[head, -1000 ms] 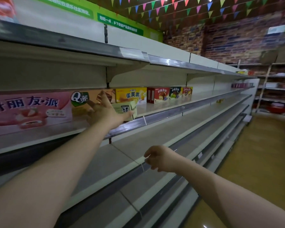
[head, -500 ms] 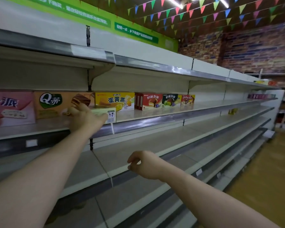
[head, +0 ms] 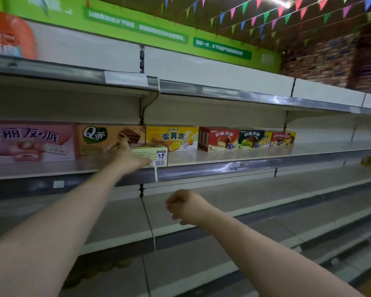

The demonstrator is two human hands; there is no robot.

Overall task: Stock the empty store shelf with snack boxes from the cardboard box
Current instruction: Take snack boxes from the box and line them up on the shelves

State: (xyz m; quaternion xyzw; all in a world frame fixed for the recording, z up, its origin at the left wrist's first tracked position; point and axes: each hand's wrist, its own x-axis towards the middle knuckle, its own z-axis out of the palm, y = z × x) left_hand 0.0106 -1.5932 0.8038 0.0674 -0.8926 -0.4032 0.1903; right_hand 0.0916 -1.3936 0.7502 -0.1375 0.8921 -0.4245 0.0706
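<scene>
My left hand [head: 128,156] reaches onto the middle shelf [head: 223,167] and holds the left end of a pale green snack box [head: 152,155], thumb along its front face, fingers over its top. The box lies flat at the shelf's front edge, ahead of the standing row. That row holds a pink box [head: 30,142], an orange Q box [head: 99,138], a yellow box [head: 171,138], a red box [head: 221,139], a dark green box [head: 252,139] and a small red-and-yellow box [head: 283,138]. My right hand [head: 184,206] hangs curled in a fist, holding nothing. No cardboard box is in view.
A bare upper shelf [head: 201,91] overhangs the row. Lower shelves [head: 266,202] step out below my arms. A vertical upright [head: 141,112] splits the bays behind the Q box. To the right of the row the middle shelf runs on bare towards a brick wall [head: 330,58].
My view has swung left, and the pale green box has come down from my raised left hand to lie on the shelf's front edge. My right hand stays curled.
</scene>
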